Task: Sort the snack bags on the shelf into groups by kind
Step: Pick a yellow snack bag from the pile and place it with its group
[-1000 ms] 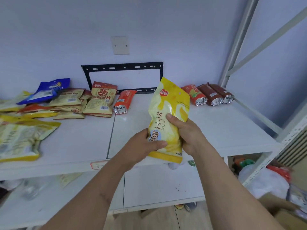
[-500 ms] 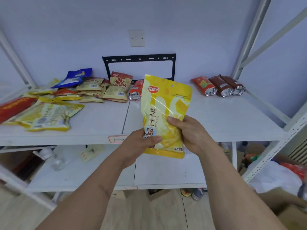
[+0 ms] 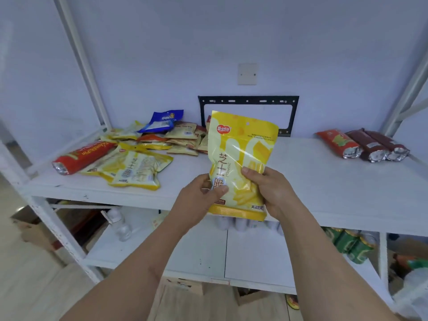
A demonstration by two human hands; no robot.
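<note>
both hands hold one yellow snack bag (image 3: 240,158) upright at the centre of the frame, in front of the white shelf (image 3: 324,181) and above its front edge. the left hand (image 3: 199,200) grips the bag's lower left side, its thumb curled over the front of the pack. the right hand (image 3: 271,188) grips the lower right side, thumb across the front and fingers wrapped behind. the bag shows a red round logo near its top left corner and dark characters running down its face.

on the shelf, at the left of the frame, two matching yellow bags (image 3: 136,170) lie flat, overlapping each other. just left of them a red tube pack (image 3: 81,156) lies on its side, touching their edge. behind them, towards the wall, a loose heap of small tan packets (image 3: 183,140) sits with a blue bag (image 3: 162,120) resting on top at the back. some of that heap is hidden by the held bag.

at the right of the frame, near the back of the shelf, a red roll (image 3: 338,142) lies beside two dark brown rolls (image 3: 377,147), all three side by side with foil ends facing the front.

a black metal bracket (image 3: 294,112) is fixed on the wall behind the shelf, with a pale wall plate (image 3: 247,74) above it. the lower shelf (image 3: 196,251) carries clear bottles (image 3: 119,224) at the left and green cans (image 3: 349,245) at the right.
</note>
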